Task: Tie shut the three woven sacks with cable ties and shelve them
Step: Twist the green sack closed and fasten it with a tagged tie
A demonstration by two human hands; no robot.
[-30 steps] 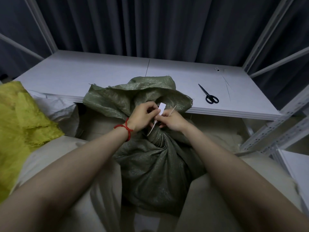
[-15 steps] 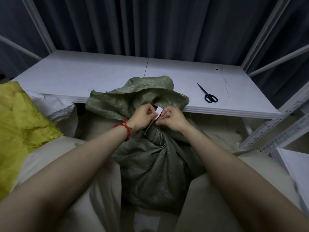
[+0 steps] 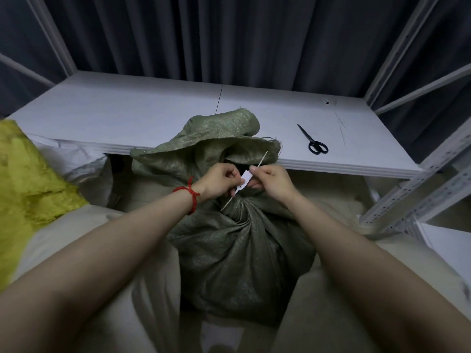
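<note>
**Loop may slip**

The green woven sack (image 3: 239, 250) stands between our knees. Our left hand (image 3: 219, 184) pinches the cable tie (image 3: 245, 178) by its tag, our right hand (image 3: 272, 182) its tail; a slack pull could let the loop slide off the neck.

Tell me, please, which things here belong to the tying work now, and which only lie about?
In use: green sack, cable tie, left hand, right hand.
Lying about for now: scissors on the shelf, yellow sack.
</note>
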